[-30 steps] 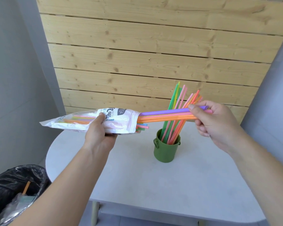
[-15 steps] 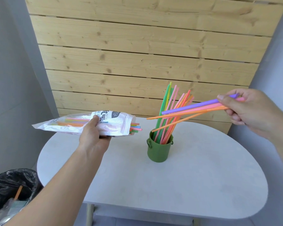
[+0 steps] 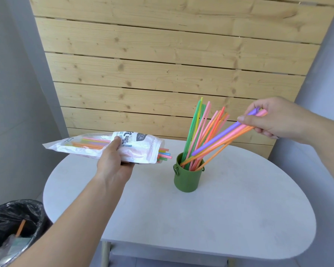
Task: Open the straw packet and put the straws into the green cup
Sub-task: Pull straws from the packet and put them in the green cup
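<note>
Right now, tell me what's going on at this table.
A person is unloading straws. The left hand holds the opened straw packet above the white table, with straw ends poking out of it. The right hand pinches a small bunch of straws, purple, pink and orange, tilted with the lower ends at the mouth of the green cup, which already holds many standing straws.

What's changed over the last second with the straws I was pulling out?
The right hand drew its bundle of straws clear of the straw packet, out to the right, then tilted it so the lower ends reach the green cup's mouth. Unchanged: the left hand holds the packet, the cup stands on the table.
</note>
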Demonstrator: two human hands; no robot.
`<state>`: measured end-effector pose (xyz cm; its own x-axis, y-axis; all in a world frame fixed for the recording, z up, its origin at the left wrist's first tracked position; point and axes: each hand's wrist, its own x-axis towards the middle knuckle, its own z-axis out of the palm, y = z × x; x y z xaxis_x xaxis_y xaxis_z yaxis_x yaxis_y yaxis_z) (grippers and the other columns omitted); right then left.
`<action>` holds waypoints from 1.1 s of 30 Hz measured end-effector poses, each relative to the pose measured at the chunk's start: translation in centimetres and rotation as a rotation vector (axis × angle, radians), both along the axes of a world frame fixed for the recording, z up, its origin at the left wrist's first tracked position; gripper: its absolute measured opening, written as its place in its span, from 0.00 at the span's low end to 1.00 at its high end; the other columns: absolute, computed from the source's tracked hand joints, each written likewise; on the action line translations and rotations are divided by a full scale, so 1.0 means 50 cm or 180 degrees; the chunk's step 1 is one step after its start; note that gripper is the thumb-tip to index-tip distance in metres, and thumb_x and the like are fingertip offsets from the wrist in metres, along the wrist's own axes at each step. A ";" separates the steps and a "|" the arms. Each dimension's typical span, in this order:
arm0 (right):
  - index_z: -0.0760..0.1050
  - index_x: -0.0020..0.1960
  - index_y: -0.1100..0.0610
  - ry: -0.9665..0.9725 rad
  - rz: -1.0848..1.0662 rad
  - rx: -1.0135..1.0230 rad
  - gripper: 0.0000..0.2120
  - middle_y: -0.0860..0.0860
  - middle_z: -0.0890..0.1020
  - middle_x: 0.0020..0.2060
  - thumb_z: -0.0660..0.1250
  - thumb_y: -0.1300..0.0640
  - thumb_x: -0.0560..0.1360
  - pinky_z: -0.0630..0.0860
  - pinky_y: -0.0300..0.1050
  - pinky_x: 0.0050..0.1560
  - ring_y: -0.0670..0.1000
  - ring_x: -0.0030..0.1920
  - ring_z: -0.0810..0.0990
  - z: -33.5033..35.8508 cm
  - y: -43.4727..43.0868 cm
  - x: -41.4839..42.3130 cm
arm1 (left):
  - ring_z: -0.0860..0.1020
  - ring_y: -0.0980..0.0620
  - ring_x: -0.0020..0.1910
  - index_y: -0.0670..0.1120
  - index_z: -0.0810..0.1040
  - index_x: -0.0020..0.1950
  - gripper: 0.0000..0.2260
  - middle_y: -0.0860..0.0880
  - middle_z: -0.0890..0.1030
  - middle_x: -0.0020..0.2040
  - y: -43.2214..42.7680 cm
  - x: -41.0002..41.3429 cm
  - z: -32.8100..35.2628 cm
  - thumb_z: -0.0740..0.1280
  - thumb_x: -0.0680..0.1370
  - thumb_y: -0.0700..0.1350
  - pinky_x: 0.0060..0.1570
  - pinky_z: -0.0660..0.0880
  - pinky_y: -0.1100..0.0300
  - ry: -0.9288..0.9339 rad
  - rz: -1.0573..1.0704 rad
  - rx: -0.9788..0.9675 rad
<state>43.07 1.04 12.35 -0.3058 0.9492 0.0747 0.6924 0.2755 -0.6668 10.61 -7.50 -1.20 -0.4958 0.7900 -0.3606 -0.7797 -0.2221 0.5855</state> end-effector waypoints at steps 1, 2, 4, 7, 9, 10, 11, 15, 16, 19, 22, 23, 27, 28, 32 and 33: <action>0.79 0.44 0.58 -0.0112 0.0060 0.0001 0.13 0.53 0.76 0.27 0.74 0.48 0.74 0.64 0.38 0.22 0.50 0.23 0.66 0.001 0.004 -0.013 | 0.87 0.47 0.50 0.41 0.78 0.70 0.15 0.45 0.87 0.55 0.000 0.000 0.000 0.70 0.84 0.42 0.49 0.85 0.48 0.0003 -0.0010 0.0000; 0.79 0.44 0.59 -0.0210 0.0120 -0.0008 0.13 0.54 0.76 0.28 0.74 0.49 0.74 0.63 0.38 0.22 0.51 0.24 0.66 0.003 0.008 -0.027 | 0.87 0.47 0.49 0.41 0.78 0.70 0.15 0.45 0.87 0.54 0.000 0.001 -0.001 0.69 0.84 0.42 0.48 0.85 0.49 0.0003 -0.0017 0.0004; 0.79 0.45 0.61 -0.0337 0.0251 -0.0067 0.14 0.55 0.75 0.28 0.75 0.50 0.74 0.62 0.38 0.23 0.52 0.26 0.66 0.004 0.022 -0.057 | 0.87 0.48 0.48 0.41 0.78 0.70 0.15 0.46 0.87 0.52 0.001 0.002 -0.001 0.69 0.84 0.42 0.46 0.85 0.49 -0.0005 -0.0024 0.0027; 0.78 0.45 0.64 -0.0518 0.0381 -0.0185 0.15 0.55 0.74 0.27 0.76 0.52 0.74 0.60 0.38 0.22 0.50 0.23 0.65 0.006 0.050 -0.102 | 0.87 0.48 0.48 0.40 0.78 0.69 0.14 0.46 0.87 0.51 0.001 0.003 0.000 0.69 0.84 0.41 0.47 0.85 0.49 0.0005 -0.0031 0.0054; 0.78 0.45 0.64 -0.0760 0.0433 -0.0159 0.16 0.54 0.72 0.25 0.76 0.51 0.73 0.61 0.38 0.21 0.48 0.20 0.64 0.008 0.068 -0.131 | 0.87 0.47 0.50 0.40 0.78 0.70 0.15 0.45 0.87 0.53 0.000 0.001 0.000 0.69 0.84 0.41 0.52 0.84 0.47 0.0000 -0.0038 0.0066; 0.79 0.44 0.64 -0.0876 0.0451 -0.0122 0.15 0.53 0.71 0.23 0.76 0.51 0.73 0.62 0.38 0.21 0.47 0.18 0.64 0.008 0.075 -0.145 | 0.87 0.47 0.50 0.40 0.78 0.70 0.15 0.45 0.87 0.53 0.000 -0.001 0.000 0.69 0.84 0.41 0.53 0.84 0.47 -0.0005 -0.0038 0.0055; 0.78 0.44 0.63 -0.0982 0.0453 -0.0072 0.15 0.51 0.70 0.21 0.76 0.51 0.73 0.62 0.37 0.20 0.47 0.17 0.64 0.008 0.082 -0.159 | 0.87 0.47 0.51 0.40 0.78 0.70 0.15 0.45 0.87 0.54 0.000 -0.004 -0.001 0.69 0.84 0.42 0.53 0.84 0.47 -0.0014 -0.0034 0.0039; 0.78 0.43 0.61 -0.1299 0.0457 0.0173 0.15 0.49 0.71 0.16 0.77 0.50 0.72 0.67 0.36 0.22 0.49 0.17 0.68 0.003 0.099 -0.203 | 0.87 0.46 0.55 0.40 0.79 0.70 0.16 0.44 0.87 0.61 0.002 -0.009 0.000 0.70 0.83 0.42 0.54 0.84 0.47 -0.0082 -0.0009 -0.0014; 0.79 0.44 0.61 -0.1319 0.0468 0.0193 0.15 0.50 0.73 0.18 0.77 0.49 0.71 0.68 0.36 0.23 0.49 0.18 0.69 0.001 0.102 -0.210 | 0.87 0.46 0.54 0.40 0.79 0.70 0.15 0.44 0.87 0.61 0.001 -0.009 0.000 0.70 0.83 0.42 0.54 0.84 0.47 -0.0085 -0.0006 -0.0016; 0.79 0.46 0.60 -0.1383 0.0463 0.0280 0.16 0.52 0.75 0.22 0.77 0.48 0.71 0.67 0.34 0.21 0.45 0.16 0.70 -0.010 0.108 -0.224 | 0.87 0.46 0.52 0.40 0.79 0.69 0.14 0.44 0.87 0.57 0.001 -0.009 0.002 0.69 0.84 0.42 0.53 0.84 0.47 -0.0080 -0.0023 0.0013; 0.79 0.47 0.56 -0.1420 0.0401 0.0463 0.17 0.51 0.77 0.25 0.79 0.46 0.69 0.70 0.36 0.25 0.48 0.21 0.74 -0.020 0.110 -0.228 | 0.87 0.46 0.53 0.40 0.79 0.69 0.15 0.44 0.87 0.58 0.001 -0.011 0.002 0.70 0.83 0.42 0.55 0.83 0.46 -0.0091 -0.0015 0.0008; 0.80 0.48 0.55 -0.1432 0.0378 0.0539 0.17 0.52 0.78 0.28 0.79 0.45 0.68 0.72 0.39 0.29 0.50 0.25 0.76 -0.023 0.111 -0.228 | 0.87 0.46 0.54 0.40 0.79 0.69 0.15 0.44 0.87 0.58 0.002 -0.011 0.002 0.70 0.83 0.42 0.55 0.83 0.46 -0.0088 -0.0021 0.0008; 0.80 0.50 0.50 -0.1443 0.0230 0.0918 0.20 0.51 0.80 0.46 0.79 0.40 0.65 0.73 0.45 0.43 0.54 0.47 0.79 -0.032 0.116 -0.222 | 0.87 0.45 0.59 0.40 0.79 0.70 0.16 0.43 0.87 0.61 0.002 -0.010 0.002 0.70 0.83 0.42 0.56 0.83 0.46 -0.0117 -0.0026 -0.0002; 0.80 0.50 0.49 -0.1406 0.0199 0.0971 0.20 0.51 0.79 0.47 0.79 0.39 0.65 0.73 0.46 0.45 0.54 0.48 0.78 -0.033 0.114 -0.221 | 0.86 0.44 0.59 0.40 0.79 0.70 0.16 0.43 0.87 0.62 0.002 -0.009 0.004 0.70 0.83 0.42 0.56 0.83 0.46 -0.0115 -0.0028 -0.0003; 0.79 0.52 0.46 -0.1336 0.0043 0.1238 0.22 0.49 0.80 0.50 0.76 0.35 0.64 0.77 0.52 0.52 0.53 0.52 0.77 -0.032 0.103 -0.210 | 0.87 0.45 0.57 0.39 0.79 0.70 0.16 0.43 0.87 0.62 0.003 -0.006 0.007 0.70 0.83 0.42 0.55 0.83 0.46 -0.0116 -0.0017 -0.0034; 0.79 0.54 0.47 -0.1311 0.0007 0.1327 0.23 0.48 0.79 0.51 0.75 0.35 0.66 0.77 0.52 0.53 0.53 0.53 0.76 -0.031 0.098 -0.206 | 0.87 0.44 0.58 0.40 0.79 0.71 0.16 0.43 0.87 0.61 0.002 -0.006 0.007 0.70 0.83 0.42 0.56 0.83 0.46 -0.0122 -0.0011 -0.0035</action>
<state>32.76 5.96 10.77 -0.3906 0.8645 0.3162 0.8707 0.4585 -0.1779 10.33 -7.37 -0.83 -0.4786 0.7876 -0.3881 -0.8024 -0.2129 0.5575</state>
